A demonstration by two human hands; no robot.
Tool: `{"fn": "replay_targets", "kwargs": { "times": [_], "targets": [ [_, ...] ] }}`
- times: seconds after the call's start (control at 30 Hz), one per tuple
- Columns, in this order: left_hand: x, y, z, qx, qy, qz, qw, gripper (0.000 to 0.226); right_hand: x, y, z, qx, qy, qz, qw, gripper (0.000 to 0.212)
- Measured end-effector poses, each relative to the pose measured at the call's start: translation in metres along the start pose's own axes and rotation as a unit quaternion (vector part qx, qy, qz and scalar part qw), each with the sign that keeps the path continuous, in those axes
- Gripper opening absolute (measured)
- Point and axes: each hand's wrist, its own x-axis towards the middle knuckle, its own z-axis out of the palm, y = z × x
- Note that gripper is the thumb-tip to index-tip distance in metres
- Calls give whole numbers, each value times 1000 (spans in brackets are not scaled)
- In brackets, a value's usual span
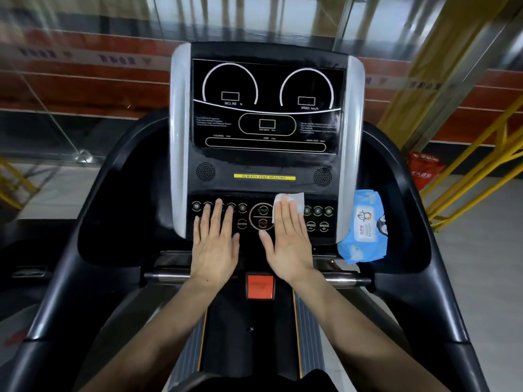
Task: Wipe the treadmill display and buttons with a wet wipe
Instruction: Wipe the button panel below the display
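The treadmill's black display (267,106) stands upright ahead, unlit, with two white dial outlines. Below it runs the button panel (318,219) with round keys and a central START ring. My right hand (288,239) lies flat on the panel's right half, fingers pressing a white wet wipe (293,200) against the buttons; the wipe sticks out past the fingertips. My left hand (216,241) rests flat on the panel's left half, fingers spread over the round keys, holding nothing.
A blue wet-wipe pack (363,226) leans on the console's right edge. A red safety key block (260,286) sits below the hands, under a metal handlebar (348,280). Black side arms flank the console. Yellow railings (467,165) stand at the right.
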Motion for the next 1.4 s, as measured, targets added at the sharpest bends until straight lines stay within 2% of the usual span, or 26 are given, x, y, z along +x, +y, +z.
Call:
{"fn": "replay_targets", "kwargs": {
  "times": [0.33, 0.57, 0.73, 1.0, 1.4],
  "targets": [
    [-1, -77, -23, -13, -6, -26, 1000, 67, 25, -76, 21, -33, -7, -65, 997, 75],
    [-10, -117, -35, -39, -83, -17, 996, 70, 44, -122, 27, -40, -32, -131, 990, 71],
    [-11, -127, -42, -47, -103, -16, 993, 69, 55, -148, 32, -57, -59, -163, 983, 67],
    [-16, -114, -38, -58, -94, 7, 994, 71, 37, -119, 28, -112, -79, -233, 963, 66],
    [-7, -18, -8, -44, -82, 80, 992, 68, 6, -7, -12, -66, -50, -119, 989, 66]
  ]
}}
